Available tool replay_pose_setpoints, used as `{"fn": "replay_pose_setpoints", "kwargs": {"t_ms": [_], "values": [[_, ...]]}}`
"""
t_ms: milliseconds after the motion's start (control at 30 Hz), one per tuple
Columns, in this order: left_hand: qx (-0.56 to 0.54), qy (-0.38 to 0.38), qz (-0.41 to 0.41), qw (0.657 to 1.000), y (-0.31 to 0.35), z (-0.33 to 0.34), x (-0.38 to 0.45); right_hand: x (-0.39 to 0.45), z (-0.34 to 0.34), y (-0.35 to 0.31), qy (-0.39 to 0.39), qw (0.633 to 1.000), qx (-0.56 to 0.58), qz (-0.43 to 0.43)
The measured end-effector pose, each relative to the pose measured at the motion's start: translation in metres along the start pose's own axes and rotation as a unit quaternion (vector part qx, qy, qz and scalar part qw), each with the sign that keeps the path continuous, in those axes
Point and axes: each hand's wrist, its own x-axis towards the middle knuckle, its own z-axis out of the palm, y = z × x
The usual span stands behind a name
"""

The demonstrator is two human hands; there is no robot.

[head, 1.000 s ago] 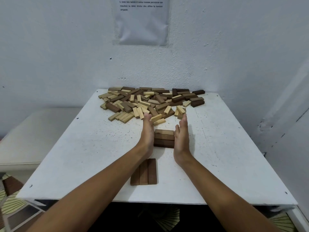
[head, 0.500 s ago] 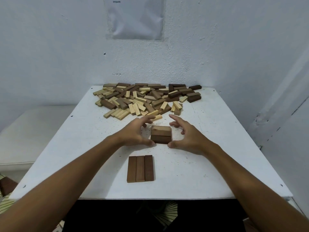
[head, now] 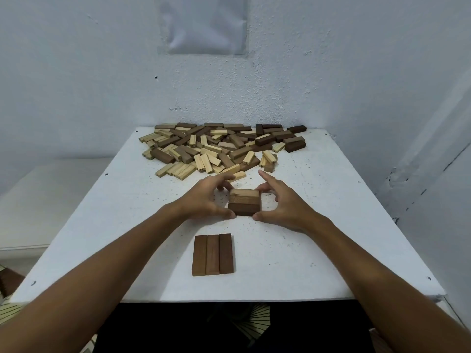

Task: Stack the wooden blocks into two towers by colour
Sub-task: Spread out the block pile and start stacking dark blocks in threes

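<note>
Hands [head: 204, 200] [head: 283, 207] around dark stack [head: 244, 203]

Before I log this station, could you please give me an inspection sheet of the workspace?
Surface: white table, speckled with dark marks.
Job's things: group of dark blocks mid-table; row of three dark blocks nearer; mixed pile at far edge.
Clutter: nothing seen.
Grips: left hand and right hand pinch the group's sides.
Cables: nothing seen.
Surroundings: white walls, paper sheet above.
</note>
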Motion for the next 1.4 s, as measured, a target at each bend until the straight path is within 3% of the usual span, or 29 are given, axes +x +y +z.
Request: {"fn": "replay_pose_setpoints", "kwargs": {"t_ms": [267,700,1400], "values": [[-0.05,0.024,0.006,0.998,0.011,-0.017,-0.029,-0.016,0.004,-0.021,0.03,0.997,0.046,-0.059],[-0.106,0.074,-0.016,0.991,0.013,-0.007,-0.133,-0.065,0.043,-0.049,-0.026,0.992,0.055,-0.109],[-0.13,0.108,-0.023,0.985,0.003,0.007,-0.145,-0.069,0.054,-0.047,-0.029,0.992,0.045,-0.114]]}}
